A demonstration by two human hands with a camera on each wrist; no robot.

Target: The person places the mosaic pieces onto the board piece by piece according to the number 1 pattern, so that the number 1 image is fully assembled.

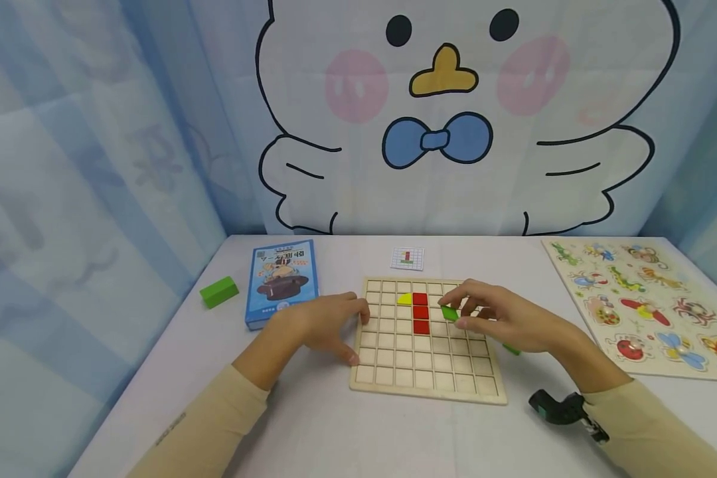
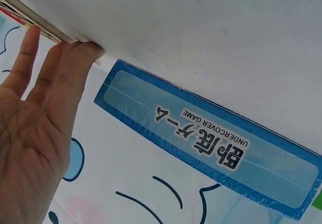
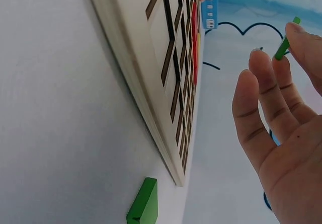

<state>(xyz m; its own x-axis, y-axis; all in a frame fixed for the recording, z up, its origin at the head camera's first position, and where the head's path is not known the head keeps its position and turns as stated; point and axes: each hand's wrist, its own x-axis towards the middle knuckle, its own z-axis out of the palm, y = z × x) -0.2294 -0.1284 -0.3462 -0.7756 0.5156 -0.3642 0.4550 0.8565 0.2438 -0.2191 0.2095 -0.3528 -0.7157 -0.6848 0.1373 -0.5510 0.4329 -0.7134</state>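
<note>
A wooden grid board (image 1: 394, 378) lies on the white table, with several red square tiles (image 1: 421, 312) in one column and a yellow tile (image 1: 404, 299) beside the top one. Above the board's right half my right hand (image 1: 502, 315) pinches a thin green tile (image 1: 450, 313) between thumb and finger; in the right wrist view the tile (image 3: 287, 39) is clear of the board. My left hand (image 1: 328, 325) rests against the board's left edge, fingers spread and fairly straight. The left wrist view shows its fingertips (image 2: 92, 50) touching that edge.
A blue game box (image 1: 281, 282) and a green block (image 1: 219, 292) are at left. Behind the board lies a small pattern card (image 1: 407, 258). At right is an animal puzzle board (image 1: 651, 305). Another green piece (image 3: 143, 203) lies beside the grid board's right edge.
</note>
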